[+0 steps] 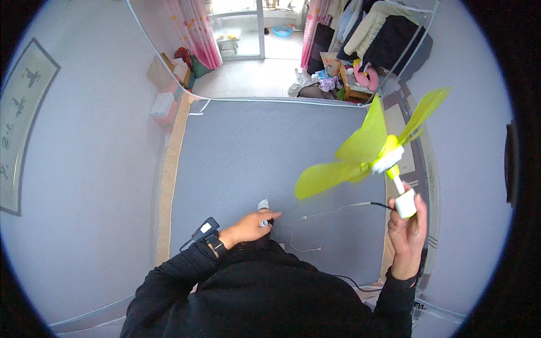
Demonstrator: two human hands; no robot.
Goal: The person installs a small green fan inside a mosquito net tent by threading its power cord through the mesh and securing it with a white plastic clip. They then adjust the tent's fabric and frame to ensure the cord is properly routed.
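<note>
While your right hand (407, 221) is clamped on the white base (404, 204) of the green fan (387, 153), at right of the frame, your left hand (248, 227) is lower centre, its grip I cannot tell, over the grey surface (253, 152); pink curtains (194, 34) hang at top.

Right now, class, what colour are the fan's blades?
Yellow-green blades, seen best in the head view.

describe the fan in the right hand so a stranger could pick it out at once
Start at the wide grey surface in mid-picture and go to its right edge, where the person's right hand grips a white base. Above that hand spreads the fan; its broad, bright yellow-green blades around a white hub set it apart from the thin cord beside it.
</note>
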